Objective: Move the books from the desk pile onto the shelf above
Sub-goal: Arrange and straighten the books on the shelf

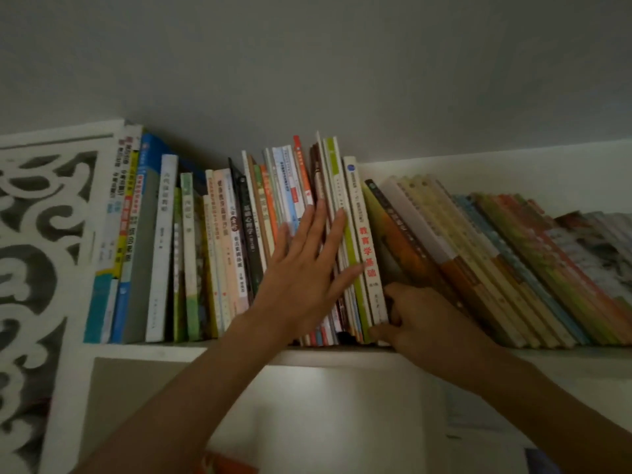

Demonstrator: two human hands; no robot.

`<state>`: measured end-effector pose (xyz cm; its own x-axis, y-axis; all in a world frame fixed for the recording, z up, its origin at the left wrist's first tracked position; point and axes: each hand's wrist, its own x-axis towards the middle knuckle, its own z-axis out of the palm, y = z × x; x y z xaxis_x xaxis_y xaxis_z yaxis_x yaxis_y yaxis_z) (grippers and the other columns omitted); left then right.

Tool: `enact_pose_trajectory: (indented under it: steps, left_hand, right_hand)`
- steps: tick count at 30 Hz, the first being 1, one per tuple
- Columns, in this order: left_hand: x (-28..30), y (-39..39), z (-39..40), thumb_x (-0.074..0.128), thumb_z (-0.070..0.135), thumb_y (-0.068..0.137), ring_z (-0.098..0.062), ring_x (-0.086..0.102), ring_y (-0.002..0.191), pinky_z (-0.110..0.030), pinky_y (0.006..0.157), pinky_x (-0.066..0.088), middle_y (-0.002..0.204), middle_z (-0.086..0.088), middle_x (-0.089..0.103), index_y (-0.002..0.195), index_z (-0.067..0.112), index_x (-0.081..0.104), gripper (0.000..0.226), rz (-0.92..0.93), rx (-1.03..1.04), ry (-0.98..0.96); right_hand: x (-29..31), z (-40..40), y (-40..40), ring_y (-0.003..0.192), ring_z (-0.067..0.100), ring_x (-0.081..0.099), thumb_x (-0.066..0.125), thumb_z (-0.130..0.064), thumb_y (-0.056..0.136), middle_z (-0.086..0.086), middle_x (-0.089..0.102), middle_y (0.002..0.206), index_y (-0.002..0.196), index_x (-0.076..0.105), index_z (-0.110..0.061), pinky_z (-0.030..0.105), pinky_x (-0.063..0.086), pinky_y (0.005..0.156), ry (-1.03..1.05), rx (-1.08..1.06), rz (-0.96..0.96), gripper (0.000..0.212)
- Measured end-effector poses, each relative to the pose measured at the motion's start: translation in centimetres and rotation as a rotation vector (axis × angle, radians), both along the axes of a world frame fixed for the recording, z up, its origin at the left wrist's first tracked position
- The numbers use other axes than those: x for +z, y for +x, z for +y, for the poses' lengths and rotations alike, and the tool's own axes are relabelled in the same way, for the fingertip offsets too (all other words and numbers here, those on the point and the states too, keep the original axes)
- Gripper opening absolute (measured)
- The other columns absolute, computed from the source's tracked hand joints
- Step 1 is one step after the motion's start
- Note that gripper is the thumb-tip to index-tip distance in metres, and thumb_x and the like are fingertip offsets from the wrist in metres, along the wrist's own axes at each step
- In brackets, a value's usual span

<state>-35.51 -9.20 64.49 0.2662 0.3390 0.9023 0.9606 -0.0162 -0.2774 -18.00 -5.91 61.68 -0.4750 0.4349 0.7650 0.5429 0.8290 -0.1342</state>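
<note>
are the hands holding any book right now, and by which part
The right hand grips the white book with red characters at the bottom of its spine. The left hand holds nothing; its flat fingers press on the upright books.

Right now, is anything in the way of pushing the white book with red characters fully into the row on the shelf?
Nothing visible blocks it. The white book already stands in the row; the left hand presses flat on the upright books beside it, and the right hand grips its lower end, with the leaning books to its right.
</note>
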Motion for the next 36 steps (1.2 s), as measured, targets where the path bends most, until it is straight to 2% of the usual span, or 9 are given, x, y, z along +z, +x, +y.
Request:
enact_pose_trajectory:
  steps: [6, 13, 18, 22, 25, 28, 30, 33, 36]
  left_hand:
    - [-0.4, 0.0, -0.1, 0.006, 0.057, 0.090, -0.009, -0.032, 0.137, -0.035, 0.112, -0.020, 0.151, 0.002, -0.031, 0.141, 0.029, -0.027, 0.066, -0.079, -0.073, -0.039]
    - [-3.0, -0.8, -1.0, 0.004, 0.065, 0.088, -0.006, -0.032, 0.136, -0.028, 0.106, -0.024, 0.149, 0.006, -0.033, 0.140, 0.025, -0.028, 0.074, -0.056, -0.055, -0.101]
    - [-3.6, -1.1, 0.3, 0.007, 0.065, 0.093, -0.024, -0.001, 0.144, -0.050, 0.105, -0.005, 0.157, -0.007, 0.000, 0.149, 0.016, -0.003, 0.075, -0.021, 0.041, -0.048]
    - [-3.6, -1.3, 0.3, 0.001, 0.071, 0.087, -0.010, -0.029, 0.138, -0.038, 0.106, -0.019, 0.152, 0.004, -0.025, 0.144, 0.025, -0.023, 0.078, -0.038, -0.014, -0.060]
    - [-3.4, -0.4, -0.5, 0.001, 0.074, 0.077, -0.008, -0.035, 0.135, -0.033, 0.107, -0.021, 0.145, 0.011, -0.039, 0.137, 0.029, -0.033, 0.083, -0.135, -0.054, -0.125]
    - [-3.7, 2.3, -1.9, 0.040, 0.052, 0.090, -0.009, -0.016, 0.141, -0.032, 0.115, -0.008, 0.157, 0.001, -0.011, 0.150, 0.019, -0.005, 0.081, -0.143, -0.219, 0.048]
    - [-3.8, 5.4, -2.6, 0.051, 0.024, 0.094, 0.007, 0.016, 0.133, -0.013, 0.114, 0.010, 0.148, 0.009, 0.026, 0.142, 0.024, 0.029, 0.054, -0.185, -0.494, 0.159]
    - [-3.5, 10.0, -2.2, 0.055, 0.019, 0.092, 0.019, 0.045, 0.102, -0.009, 0.095, 0.040, 0.113, 0.029, 0.045, 0.108, 0.050, 0.036, 0.040, -0.519, -0.852, -0.174]
    - [-3.3, 12.5, 0.9, 0.064, 0.034, 0.085, -0.001, 0.043, 0.124, -0.028, 0.107, 0.037, 0.133, 0.015, 0.046, 0.140, 0.034, 0.025, 0.067, -0.725, -0.894, -0.352]
  right_hand:
    - [-0.1, -0.3, -0.6, 0.056, -0.011, 0.045, 0.067, -0.017, 0.085, -0.023, 0.043, 0.066, 0.127, 0.056, -0.025, 0.008, 0.032, 0.053, -0.182, 0.101, 0.068, 0.044]
    - [0.2, -1.9, 0.6, 0.065, -0.004, 0.046, 0.067, -0.039, 0.083, -0.020, 0.050, 0.074, 0.127, 0.050, -0.032, 0.012, 0.033, 0.054, 0.032, -0.095, 0.062, 0.049]
    - [0.2, -1.9, -0.5, 0.102, 0.011, 0.061, 0.067, -0.033, 0.085, -0.008, 0.060, 0.122, 0.134, 0.039, -0.029, 0.026, 0.050, 0.084, 0.084, -0.145, 0.015, 0.057]
    - [0.7, -1.8, 0.0, 0.102, 0.015, 0.060, 0.064, -0.039, 0.085, -0.003, 0.061, 0.120, 0.127, 0.048, -0.028, 0.030, 0.051, 0.087, 0.237, -0.253, 0.025, 0.046]
    - [0.9, -0.8, 2.7, 0.118, 0.044, 0.048, 0.070, -0.058, 0.068, 0.021, 0.051, 0.129, 0.129, 0.046, -0.015, 0.056, 0.035, 0.099, 0.487, -0.619, 0.289, 0.078]
    - [1.0, 0.2, 7.1, 0.139, 0.049, 0.012, 0.039, -0.081, 0.074, 0.021, 0.014, 0.155, 0.147, 0.019, -0.015, 0.068, 0.007, 0.105, 0.309, -0.671, 0.413, 0.101]
    - [0.8, 0.8, 10.6, 0.143, 0.041, 0.001, 0.027, -0.081, 0.077, 0.015, 0.003, 0.158, 0.149, 0.015, -0.015, 0.065, 0.004, 0.111, 0.156, -0.660, 0.497, 0.099]
    - [0.5, 1.5, 16.0, 0.140, 0.043, 0.015, 0.034, -0.083, 0.074, 0.019, 0.013, 0.155, 0.147, 0.021, -0.014, 0.065, 0.014, 0.109, 0.078, -0.710, 0.581, 0.101]
    - [0.6, 2.8, 19.7, 0.119, 0.043, 0.046, 0.038, -0.093, 0.058, 0.022, 0.041, 0.139, 0.141, 0.022, -0.021, 0.061, 0.038, 0.098, -0.137, -0.672, 0.469, 0.110]
